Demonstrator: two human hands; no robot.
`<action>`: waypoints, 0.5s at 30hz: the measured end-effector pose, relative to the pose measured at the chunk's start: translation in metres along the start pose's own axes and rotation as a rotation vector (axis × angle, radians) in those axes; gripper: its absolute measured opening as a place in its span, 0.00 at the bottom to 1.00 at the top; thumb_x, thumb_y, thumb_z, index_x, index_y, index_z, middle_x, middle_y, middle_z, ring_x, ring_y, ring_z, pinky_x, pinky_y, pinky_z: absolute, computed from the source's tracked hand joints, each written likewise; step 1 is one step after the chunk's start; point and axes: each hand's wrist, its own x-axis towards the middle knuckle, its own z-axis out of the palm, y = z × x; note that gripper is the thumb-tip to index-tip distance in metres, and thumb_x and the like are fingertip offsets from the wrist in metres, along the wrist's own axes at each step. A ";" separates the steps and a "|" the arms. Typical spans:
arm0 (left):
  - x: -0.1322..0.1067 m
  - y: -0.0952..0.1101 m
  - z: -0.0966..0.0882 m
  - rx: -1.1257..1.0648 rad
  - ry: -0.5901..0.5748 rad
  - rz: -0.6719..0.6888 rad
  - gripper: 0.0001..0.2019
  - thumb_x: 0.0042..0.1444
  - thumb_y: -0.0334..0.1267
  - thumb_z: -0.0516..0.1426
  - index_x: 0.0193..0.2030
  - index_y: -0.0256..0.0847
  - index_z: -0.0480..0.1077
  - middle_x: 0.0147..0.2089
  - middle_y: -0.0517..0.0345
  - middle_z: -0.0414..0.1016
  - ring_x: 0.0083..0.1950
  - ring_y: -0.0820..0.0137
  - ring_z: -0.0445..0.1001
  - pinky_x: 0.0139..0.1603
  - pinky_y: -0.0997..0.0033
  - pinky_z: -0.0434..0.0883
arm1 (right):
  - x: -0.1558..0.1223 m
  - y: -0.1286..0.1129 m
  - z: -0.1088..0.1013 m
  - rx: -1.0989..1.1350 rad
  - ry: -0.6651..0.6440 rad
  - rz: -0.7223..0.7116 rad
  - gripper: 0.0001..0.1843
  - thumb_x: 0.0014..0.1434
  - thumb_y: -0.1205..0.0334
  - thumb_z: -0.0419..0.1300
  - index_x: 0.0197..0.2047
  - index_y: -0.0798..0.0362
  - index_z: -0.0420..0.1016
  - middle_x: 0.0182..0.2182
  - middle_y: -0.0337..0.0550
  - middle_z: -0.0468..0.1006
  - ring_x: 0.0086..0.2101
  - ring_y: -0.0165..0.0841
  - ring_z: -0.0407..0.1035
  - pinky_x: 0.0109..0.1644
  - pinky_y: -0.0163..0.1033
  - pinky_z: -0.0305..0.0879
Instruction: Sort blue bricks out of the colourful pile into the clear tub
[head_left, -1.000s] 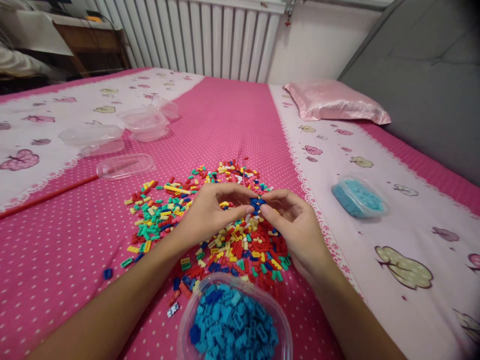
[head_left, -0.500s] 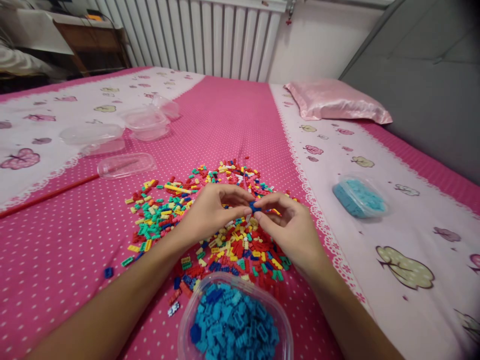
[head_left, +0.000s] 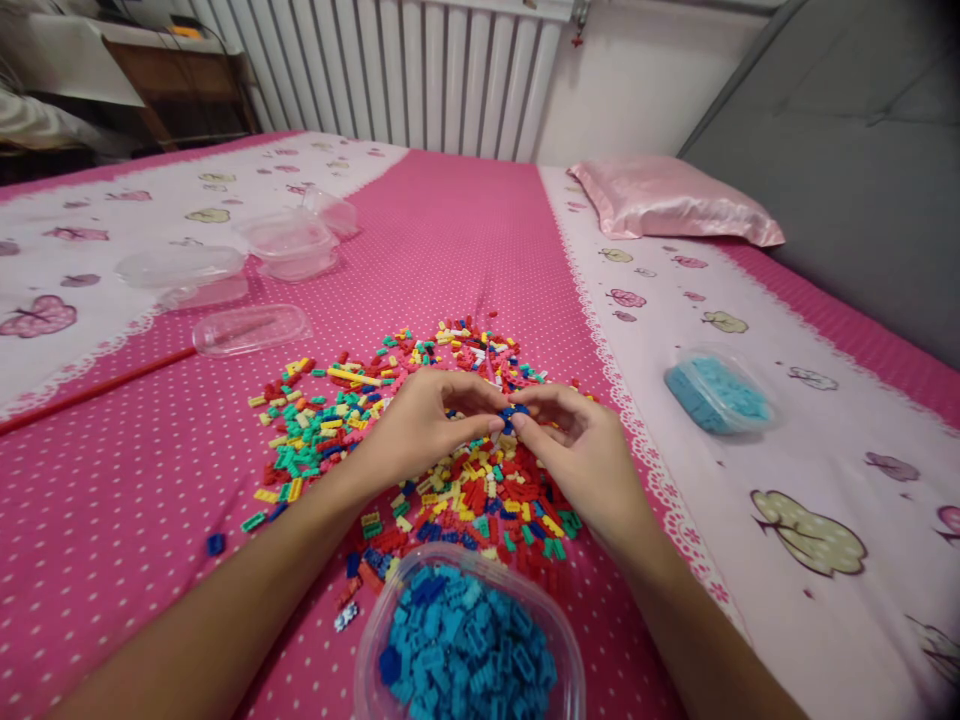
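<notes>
A heap of small coloured bricks [head_left: 420,440] in red, yellow, green and blue lies on the pink dotted bedsheet [head_left: 465,240]. My left hand [head_left: 420,425] and my right hand [head_left: 577,450] meet above the heap, fingertips pinched together on a small dark blue brick [head_left: 511,412] held between them. Close to me stands a clear tub [head_left: 469,645] filled with blue bricks.
A second clear tub with light blue bricks [head_left: 716,392] sits to the right. Several empty clear tubs and lids [head_left: 289,245] lie at the back left, one lid [head_left: 251,330] nearer. A pink pillow [head_left: 671,205], a grey headboard and a radiator lie beyond.
Both hands have drawn slightly closer together and lower over the heap, still pinching the blue brick. Nothing else has moved.
</notes>
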 end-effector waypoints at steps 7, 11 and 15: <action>0.001 -0.003 0.001 0.065 0.005 0.041 0.06 0.54 0.31 0.64 0.40 0.37 0.79 0.38 0.53 0.84 0.38 0.70 0.81 0.42 0.71 0.77 | 0.001 0.002 -0.001 0.094 -0.013 0.045 0.07 0.52 0.62 0.69 0.37 0.49 0.78 0.34 0.41 0.83 0.34 0.35 0.78 0.39 0.41 0.77; 0.000 -0.005 0.002 0.018 0.013 0.036 0.15 0.54 0.29 0.64 0.49 0.36 0.75 0.39 0.53 0.83 0.40 0.69 0.82 0.44 0.71 0.77 | 0.002 0.001 -0.001 0.051 -0.018 -0.002 0.08 0.51 0.64 0.69 0.35 0.50 0.77 0.31 0.40 0.81 0.29 0.32 0.76 0.35 0.39 0.75; 0.000 -0.002 0.001 0.069 -0.017 0.108 0.11 0.56 0.30 0.65 0.46 0.37 0.77 0.40 0.54 0.83 0.40 0.71 0.81 0.44 0.74 0.76 | 0.002 0.001 -0.003 0.061 -0.008 -0.028 0.10 0.50 0.66 0.69 0.36 0.50 0.76 0.31 0.39 0.81 0.29 0.32 0.75 0.35 0.39 0.75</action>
